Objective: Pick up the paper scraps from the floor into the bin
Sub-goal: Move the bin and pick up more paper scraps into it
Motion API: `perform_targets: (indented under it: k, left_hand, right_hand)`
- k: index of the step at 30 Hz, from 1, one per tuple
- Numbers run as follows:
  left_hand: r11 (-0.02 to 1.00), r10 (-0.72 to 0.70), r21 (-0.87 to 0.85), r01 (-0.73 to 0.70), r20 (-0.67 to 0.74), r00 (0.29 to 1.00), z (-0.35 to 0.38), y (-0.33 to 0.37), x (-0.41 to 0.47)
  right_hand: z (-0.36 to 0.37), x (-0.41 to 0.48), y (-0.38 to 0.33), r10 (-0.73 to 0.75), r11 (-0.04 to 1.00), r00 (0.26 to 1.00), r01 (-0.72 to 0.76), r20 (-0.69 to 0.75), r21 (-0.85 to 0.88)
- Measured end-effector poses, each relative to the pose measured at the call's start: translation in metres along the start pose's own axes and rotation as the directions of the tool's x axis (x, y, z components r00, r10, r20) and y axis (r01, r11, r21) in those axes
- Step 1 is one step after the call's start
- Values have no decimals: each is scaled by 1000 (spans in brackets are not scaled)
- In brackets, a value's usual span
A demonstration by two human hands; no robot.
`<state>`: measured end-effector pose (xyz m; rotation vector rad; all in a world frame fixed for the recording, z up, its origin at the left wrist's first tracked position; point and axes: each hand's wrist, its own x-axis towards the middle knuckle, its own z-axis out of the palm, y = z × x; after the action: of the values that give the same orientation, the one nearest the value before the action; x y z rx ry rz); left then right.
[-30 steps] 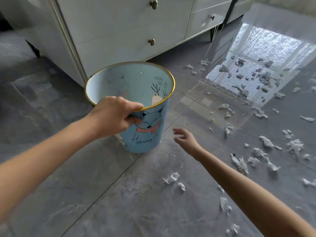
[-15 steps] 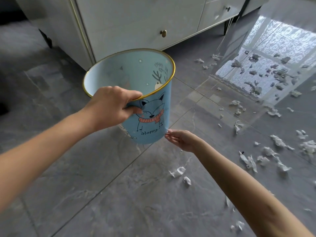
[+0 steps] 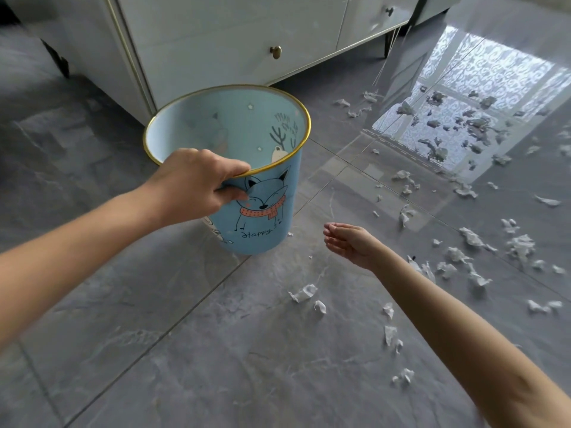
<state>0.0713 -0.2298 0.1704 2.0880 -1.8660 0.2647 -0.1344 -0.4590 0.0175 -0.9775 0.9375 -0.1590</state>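
The left hand [image 3: 197, 183] holds the blue bin [image 3: 262, 217] by its gold rim: the thumb lies over the near edge and the fingers curl against the outer wall beside the printed fox, so this grip is pressed together on the rim. The bin is tilted with its mouth leaning toward the camera; whether its base touches the grey tiled floor [image 3: 154, 319] cannot be told. What shows of the inside wall has no paper on it; the bottom is hidden.

The right hand [image 3: 349, 242] hangs to the right of the bin, level with its base and clear of it. Its palm faces left and upward, the fingers lie loosely together and slightly curled, and nothing is in this grip.

The paper scraps [image 3: 469, 239] lie on the floor, nearly all of them to the right of the bin. The closest sizeable pieces, a crumpled scrap [image 3: 304, 292] and a smaller one [image 3: 320, 306], lie in front of the bin toward the right, below the right hand. A tiny bit sits just beside the bin's base. More are strewn farther right, and some lie over the bright window reflection [image 3: 482, 88] on the tiles beyond the bin.

Behind the bin stands a white cabinet [image 3: 216, 35] with brass knobs [image 3: 276, 51], raised on dark legs.
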Motion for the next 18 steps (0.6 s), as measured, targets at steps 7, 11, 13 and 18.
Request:
perform_targets:
  k: [7,11,13,18]
  left_hand:
    - [983,24,180,-28,22,999,3,5,-3]
    - [978,11,206,-17,32,999,3,1,-7]
    - [981,-5,196,0,25,1000,7,-3,-10]
    - [985,-23,172,16,37,999,14,-2,-18]
  right_hand:
    - [-9,11,42,-277,344,961,89,-11,-935]
    - [11,24,50,-287,182,957,89,34,-979]
    - [28,34,40,-267,202,959,149,92,-968]
    - [56,41,32,-92,-105,941,315,325,-943]
